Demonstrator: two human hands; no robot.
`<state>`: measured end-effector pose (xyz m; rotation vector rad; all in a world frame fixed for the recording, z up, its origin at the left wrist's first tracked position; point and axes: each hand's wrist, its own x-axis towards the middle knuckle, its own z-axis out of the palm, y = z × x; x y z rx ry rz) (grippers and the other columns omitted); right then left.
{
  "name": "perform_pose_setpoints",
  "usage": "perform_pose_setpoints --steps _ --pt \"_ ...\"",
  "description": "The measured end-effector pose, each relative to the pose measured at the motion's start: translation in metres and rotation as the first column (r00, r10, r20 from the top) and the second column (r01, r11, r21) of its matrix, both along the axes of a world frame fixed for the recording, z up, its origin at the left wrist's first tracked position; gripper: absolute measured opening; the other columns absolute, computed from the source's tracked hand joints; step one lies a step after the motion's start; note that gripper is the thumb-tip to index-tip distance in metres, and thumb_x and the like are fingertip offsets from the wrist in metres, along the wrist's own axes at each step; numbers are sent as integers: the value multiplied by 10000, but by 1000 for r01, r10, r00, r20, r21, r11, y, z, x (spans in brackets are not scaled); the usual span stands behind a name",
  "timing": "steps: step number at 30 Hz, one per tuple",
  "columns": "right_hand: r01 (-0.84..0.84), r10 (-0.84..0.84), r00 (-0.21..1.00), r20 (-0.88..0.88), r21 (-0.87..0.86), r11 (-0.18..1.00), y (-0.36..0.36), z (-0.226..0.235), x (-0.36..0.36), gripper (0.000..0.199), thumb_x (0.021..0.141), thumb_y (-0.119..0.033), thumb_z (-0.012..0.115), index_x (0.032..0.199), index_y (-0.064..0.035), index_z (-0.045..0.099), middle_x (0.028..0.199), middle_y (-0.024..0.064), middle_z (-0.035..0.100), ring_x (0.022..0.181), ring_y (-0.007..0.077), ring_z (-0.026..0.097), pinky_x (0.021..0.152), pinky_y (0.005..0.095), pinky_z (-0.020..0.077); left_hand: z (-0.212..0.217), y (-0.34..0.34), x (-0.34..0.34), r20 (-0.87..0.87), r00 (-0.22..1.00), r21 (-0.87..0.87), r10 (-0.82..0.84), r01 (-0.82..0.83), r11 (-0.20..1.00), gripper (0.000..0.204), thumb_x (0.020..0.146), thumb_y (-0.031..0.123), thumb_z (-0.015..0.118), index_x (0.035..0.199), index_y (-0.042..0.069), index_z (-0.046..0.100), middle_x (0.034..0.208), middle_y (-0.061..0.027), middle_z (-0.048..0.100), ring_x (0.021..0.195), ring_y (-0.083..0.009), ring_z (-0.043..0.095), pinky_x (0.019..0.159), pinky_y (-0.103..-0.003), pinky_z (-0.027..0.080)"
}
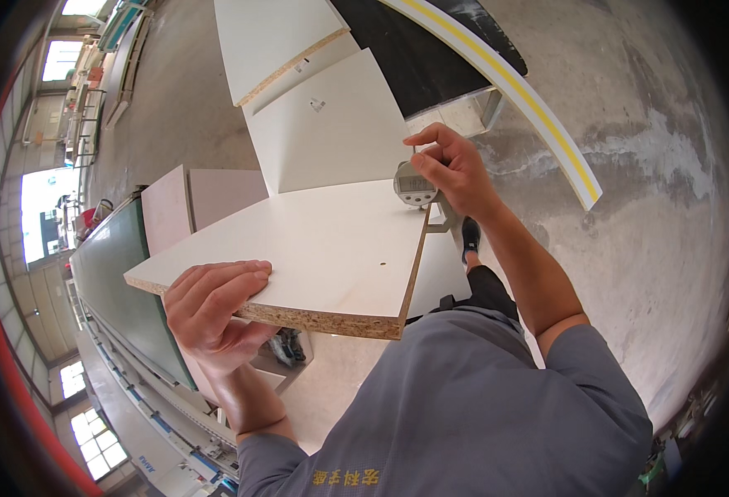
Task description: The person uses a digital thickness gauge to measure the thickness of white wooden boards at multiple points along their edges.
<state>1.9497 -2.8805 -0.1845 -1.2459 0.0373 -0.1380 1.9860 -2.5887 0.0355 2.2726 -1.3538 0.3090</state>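
Observation:
A white-faced particleboard panel [323, 248] is held at a slant in front of my body, its raw brown edge toward me. My left hand [215, 311] grips the near left edge, fingers on the white face and thumb below. At the panel's right edge, my right hand [457, 170] holds a digital thickness gauge [415, 186], pinching near its top. The gauge's round grey dial faces up, and its frame reaches around the panel's edge. Its lower jaw is partly hidden by the panel. A small dark hole [383, 263] shows in the white face.
More white panels [331, 132] with small labels lie just beyond. A black surface [410, 62] is at the far side, with a long white-and-yellow strip [538, 112] curving past it. Pinkish boards [168, 211] and a green-topped table [116, 265] stand to the left.

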Motion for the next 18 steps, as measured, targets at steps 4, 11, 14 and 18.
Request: perform_pose_setpoints --steps 4,11,14,18 --pt "3 -3 1000 2 -8 1000 -1 -1 1 159 991 -120 656 1123 -37 624 587 -86 489 530 -1 325 519 216 254 0 -2 0 1 1000 -4 10 -10 1000 444 734 476 867 885 79 741 811 -83 773 739 -224 770 642 -302 567" --pt "1 -1 1000 2 -14 1000 -2 -1 1 153 993 -126 655 1121 -45 628 584 -82 492 528 0 335 521 214 258 -1 -1 1 1 1000 -3 10 -10 1000 444 730 478 870 880 81 739 809 -84 774 739 -223 770 642 -303 567" --pt "2 -2 1000 5 -7 1000 -2 -1 1 155 993 -125 656 1122 -43 627 587 -81 494 531 0 338 523 212 261 -1 -2 1 0 1000 -4 7 -7 1000 439 735 473 869 883 81 737 810 -86 773 739 -222 769 642 -304 566" --pt "-3 3 1000 14 -1 1000 -2 0 2 162 991 -125 657 1129 -47 625 597 -77 502 538 0 341 523 212 263 0 -3 1 4 1000 4 13 -13 1000 437 746 471 865 885 78 735 808 -89 772 736 -221 768 638 -306 560"
